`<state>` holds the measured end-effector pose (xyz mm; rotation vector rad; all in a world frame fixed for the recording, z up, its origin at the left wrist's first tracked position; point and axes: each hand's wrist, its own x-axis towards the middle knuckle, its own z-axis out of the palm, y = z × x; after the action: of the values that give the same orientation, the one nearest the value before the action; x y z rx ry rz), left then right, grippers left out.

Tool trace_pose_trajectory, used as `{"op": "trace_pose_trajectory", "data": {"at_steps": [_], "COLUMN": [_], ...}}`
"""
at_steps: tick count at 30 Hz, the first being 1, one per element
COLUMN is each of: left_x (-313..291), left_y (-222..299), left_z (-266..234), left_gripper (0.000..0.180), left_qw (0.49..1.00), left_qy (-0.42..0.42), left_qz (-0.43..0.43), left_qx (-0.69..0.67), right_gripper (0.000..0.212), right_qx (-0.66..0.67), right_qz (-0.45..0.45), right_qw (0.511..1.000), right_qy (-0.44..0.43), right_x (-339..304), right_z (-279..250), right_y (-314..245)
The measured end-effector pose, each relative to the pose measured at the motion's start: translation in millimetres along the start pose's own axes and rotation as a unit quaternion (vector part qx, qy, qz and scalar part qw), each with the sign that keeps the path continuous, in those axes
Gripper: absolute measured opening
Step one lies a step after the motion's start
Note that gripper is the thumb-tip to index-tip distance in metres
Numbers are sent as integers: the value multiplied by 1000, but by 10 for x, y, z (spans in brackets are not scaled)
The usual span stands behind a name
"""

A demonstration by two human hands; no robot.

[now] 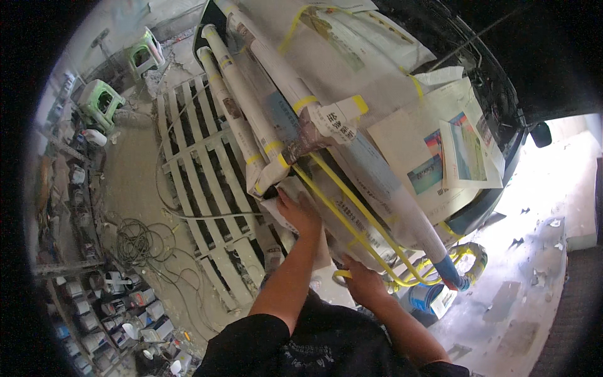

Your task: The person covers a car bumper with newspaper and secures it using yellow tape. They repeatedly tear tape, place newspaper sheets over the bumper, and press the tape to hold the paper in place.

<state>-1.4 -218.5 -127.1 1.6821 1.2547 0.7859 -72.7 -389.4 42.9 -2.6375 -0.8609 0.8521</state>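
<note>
My left hand (303,213) grips a pale sheet of paper (291,185) beside the lower end of the paper-wrapped tubes (250,122). Its fingertips are partly lost against the paper. Lower and to the right, my right hand (366,284) is closed on a yellow ring that looks like a roll of masking tape (342,274). Two thin yellow rods (352,210) run down past this hand. A thicker tube (402,204) wrapped in newspaper lies beyond them. Yellow tape bands the wrappings, and a taped paper joint (314,133) sits above my left hand.
Papers cover a large vehicle-like body (389,56). A slatted pallet (207,182) lies on the left floor, near a coiled cable (141,242). Green stools (100,103) stand farther off. Cans and bottles (129,320) crowd the lower left. A blue can (424,296) stands at right.
</note>
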Motion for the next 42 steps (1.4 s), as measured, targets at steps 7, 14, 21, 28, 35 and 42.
{"op": "trace_pose_trajectory", "data": {"at_steps": [7, 14, 21, 28, 35, 42], "left_x": [36, 102, 113, 101, 133, 110], "left_y": [-46, -60, -82, -2, -22, -70], "left_z": [117, 90, 151, 185, 183, 196], "left_gripper": [61, 60, 74, 66, 92, 94], "left_qw": [994, 996, 997, 992, 995, 994], "left_qy": [19, -34, -12, 16, 23, -9], "left_qz": [37, -21, -35, -54, -47, -14], "left_qx": [99, 81, 61, 112, 82, 110], "right_gripper": [46, 40, 52, 58, 54, 57], "right_qx": [23, 44, -41, 6, 123, 212], "right_qz": [-160, -219, -136, -118, -127, -77], "right_qw": [961, 952, 985, 993, 980, 974], "right_qy": [-223, -210, -97, -15, -88, -20], "right_x": [15, 164, 221, 197, 176, 190], "right_z": [98, 255, 437, 592, 535, 626], "right_y": [-76, -286, 11, 186, 79, 108]}}
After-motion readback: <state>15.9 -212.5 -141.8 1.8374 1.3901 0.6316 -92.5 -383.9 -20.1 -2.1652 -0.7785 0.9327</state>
